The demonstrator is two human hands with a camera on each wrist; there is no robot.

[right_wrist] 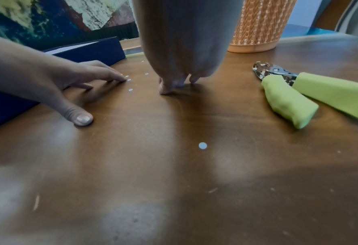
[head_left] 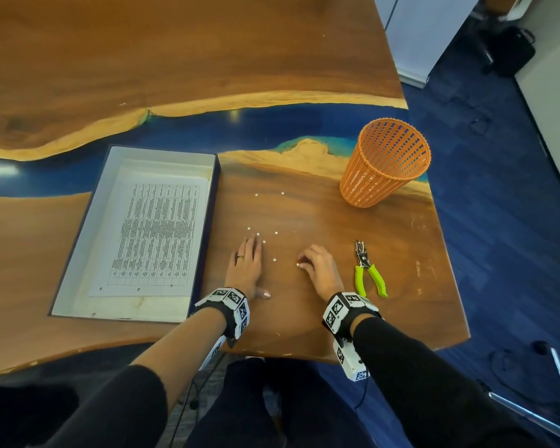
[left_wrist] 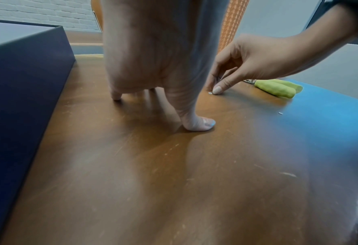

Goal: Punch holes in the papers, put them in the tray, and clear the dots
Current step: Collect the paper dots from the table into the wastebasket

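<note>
Printed paper [head_left: 156, 234] with punched holes along its near edge lies in the white tray [head_left: 172, 153] on the left. Several white paper dots [head_left: 274, 259] are scattered on the wooden table to the tray's right, one of them close to the table's front edge [right_wrist: 202, 145]. My left hand [head_left: 253, 250] lies flat on the table, fingers straight, fingertips among the dots [right_wrist: 129, 79]. My right hand [head_left: 304, 261] is curled, thumb and forefinger pinching one dot [left_wrist: 210, 93] on the table. The hole punch [head_left: 367, 270] with green handles lies just right of my right hand.
An orange mesh basket [head_left: 385, 163] stands upright at the back right, near the table's right edge [head_left: 446, 253]. The tray's dark blue outer wall [left_wrist: 22, 82] stands close to the left of my left hand. Blue carpet lies beyond the table edge.
</note>
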